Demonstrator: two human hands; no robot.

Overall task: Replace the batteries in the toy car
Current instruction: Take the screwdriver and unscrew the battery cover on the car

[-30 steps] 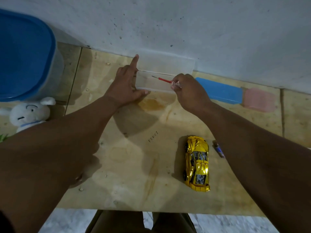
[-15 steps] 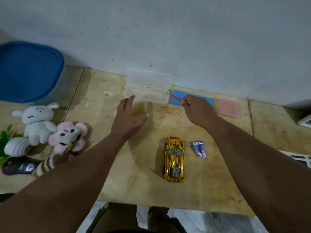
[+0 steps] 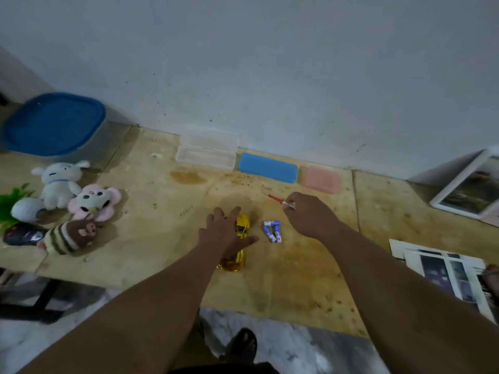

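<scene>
Our left hand point(image 3: 225, 233) lies open, fingers spread, over the yellow toy car point(image 3: 237, 244); right hand point(image 3: 307, 214) pinches a red screwdriver point(image 3: 275, 198), batteries point(image 3: 272, 230) at the car's 3 o'clock

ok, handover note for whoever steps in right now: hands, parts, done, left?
Left hand: open, spread over the gold toy car, not gripping yet.
Right hand: pinching the red screwdriver, raised above the table.
Batteries: loose on the table just right of the car.
Clear case: open by the wall.
Done: tool fetched.
Left: flip the car, unscrew the cover, swap cells, close up.
</scene>
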